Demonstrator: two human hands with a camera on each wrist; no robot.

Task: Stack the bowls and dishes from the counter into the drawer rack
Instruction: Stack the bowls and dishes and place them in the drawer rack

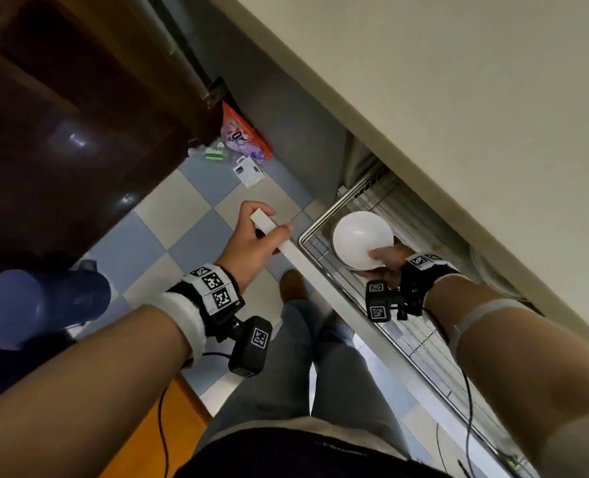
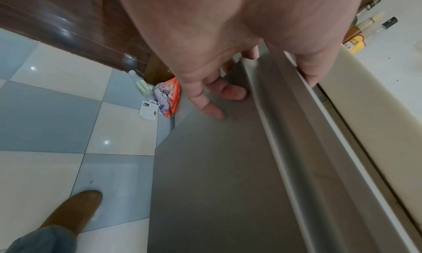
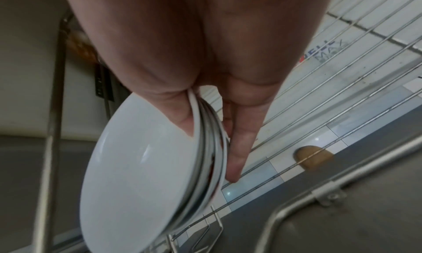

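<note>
Lowering bowls (image 1: 362, 243) into rack (image 1: 420, 343) | right hand (image 1: 388, 262) pinched rim at 5 o'clock | left hand (image 1: 251, 236) gripped drawer front (image 1: 288, 244) | glazed stack looked heavy, slippery, breakable

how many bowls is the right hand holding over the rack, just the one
At least 3, nested: the right hand grips a stack of white bowls above the wire rack. The head view shows only the top bowl; the wrist view shows several rims, and more may be hidden.

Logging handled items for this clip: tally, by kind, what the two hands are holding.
Bowl stack: 1, held by the right hand
Drawer front: 1, gripped by the left hand
Total: 2
</note>
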